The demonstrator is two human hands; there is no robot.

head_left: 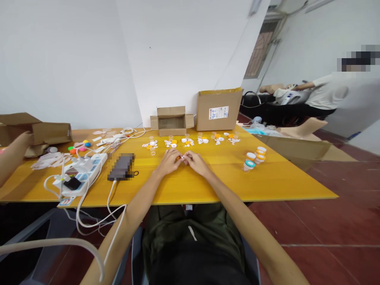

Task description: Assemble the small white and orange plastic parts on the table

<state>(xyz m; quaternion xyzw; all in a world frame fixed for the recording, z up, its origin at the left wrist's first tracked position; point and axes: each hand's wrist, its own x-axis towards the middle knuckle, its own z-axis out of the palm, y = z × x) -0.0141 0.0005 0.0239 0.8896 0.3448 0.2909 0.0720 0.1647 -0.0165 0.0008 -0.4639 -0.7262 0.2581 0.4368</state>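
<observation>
Over the middle of the yellow table [225,184], my left hand [170,162] and my right hand [194,162] meet with their fingertips close together. A small white piece [182,157] shows between them, pinched by my right fingers. My left fingers are curled closed, with a bit of orange-brown beside them; what they grip is mostly hidden. Just beyond the hands lies a row of small heaps of white and orange pieces [187,141], with clear plastic cups [152,151] among them.
Lidded cups [249,165] stand at right. Behind are an open cardboard box [172,126] and a taller carton [219,111]. At left lie a phone [121,166], a power strip [95,170] and cables. Another person's arm [13,154] reaches into a box; a person [326,93] sits far right.
</observation>
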